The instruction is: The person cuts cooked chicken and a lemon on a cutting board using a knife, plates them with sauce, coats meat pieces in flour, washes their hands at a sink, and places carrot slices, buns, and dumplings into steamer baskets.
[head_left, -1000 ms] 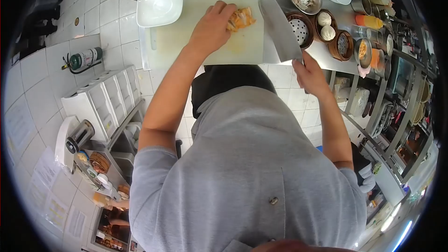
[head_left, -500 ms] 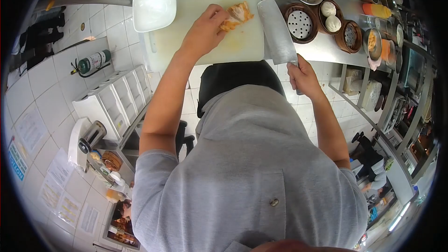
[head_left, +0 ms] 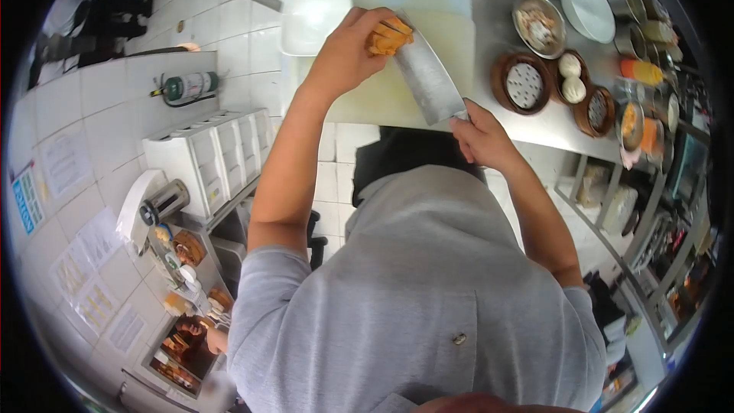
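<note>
My left hand (head_left: 345, 55) grips a piece of golden-brown fried meat (head_left: 389, 37), with cut lines showing across its top. In my right hand (head_left: 485, 139) is the handle of a broad metal cleaver (head_left: 430, 80). The cleaver's far end meets the meat; whether the blade is under it or against its side I cannot tell. Both are over a pale cutting board (head_left: 453, 46). Just left of my left hand, a white square bowl (head_left: 300, 27) sits at the board's left side, partly covered by my fingers.
Right of the board stand a steamer basket with a perforated liner (head_left: 525, 86), another holding white buns (head_left: 570, 76), a metal bowl of pale shredded food (head_left: 539, 24) and a white bowl (head_left: 589, 9). White drawers (head_left: 214, 157) stand at the left.
The meat has moved left with my left hand, closer to the square bowl. The cleaver has swung left from the board's right edge to the meat. The camera view has shifted.
</note>
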Available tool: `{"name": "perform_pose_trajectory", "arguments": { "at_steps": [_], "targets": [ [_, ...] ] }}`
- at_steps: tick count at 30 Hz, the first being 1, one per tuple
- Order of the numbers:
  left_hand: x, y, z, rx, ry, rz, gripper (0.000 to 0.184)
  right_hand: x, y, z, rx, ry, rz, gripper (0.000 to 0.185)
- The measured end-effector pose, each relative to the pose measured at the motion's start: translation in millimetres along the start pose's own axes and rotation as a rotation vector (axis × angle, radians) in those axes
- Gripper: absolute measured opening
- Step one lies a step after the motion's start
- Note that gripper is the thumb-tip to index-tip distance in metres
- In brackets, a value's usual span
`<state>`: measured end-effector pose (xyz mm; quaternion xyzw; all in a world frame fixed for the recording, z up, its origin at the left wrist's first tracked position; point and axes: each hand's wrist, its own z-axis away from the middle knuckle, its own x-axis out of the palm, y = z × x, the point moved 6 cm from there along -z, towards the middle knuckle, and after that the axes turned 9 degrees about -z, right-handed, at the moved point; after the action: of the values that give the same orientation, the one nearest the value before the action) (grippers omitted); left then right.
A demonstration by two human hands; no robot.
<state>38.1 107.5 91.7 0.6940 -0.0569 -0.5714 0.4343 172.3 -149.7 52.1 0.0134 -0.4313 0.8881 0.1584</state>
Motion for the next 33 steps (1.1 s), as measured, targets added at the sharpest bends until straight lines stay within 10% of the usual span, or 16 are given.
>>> {"name": "perform_pose_trajectory", "arguments": {
  "at_steps": [6, 19, 33],
  "targets": [
    [-68, -99, 21, -0.230, 0.088, -0.017, 0.071, 56, -62, -60, -0.009, -0.187, 0.147, 0.022],
    [-34, -108, 69, -0.125, 0.429, -0.526, 0.059, 0, -6, 4, -0.341, 0.380, 1.396, 0.066],
    [-52, -127, 50, 0.048, 0.361, -0.428, 0.045, 0, 30, -25, -0.331, 0.346, 1.133, 0.078]
  ]
}}
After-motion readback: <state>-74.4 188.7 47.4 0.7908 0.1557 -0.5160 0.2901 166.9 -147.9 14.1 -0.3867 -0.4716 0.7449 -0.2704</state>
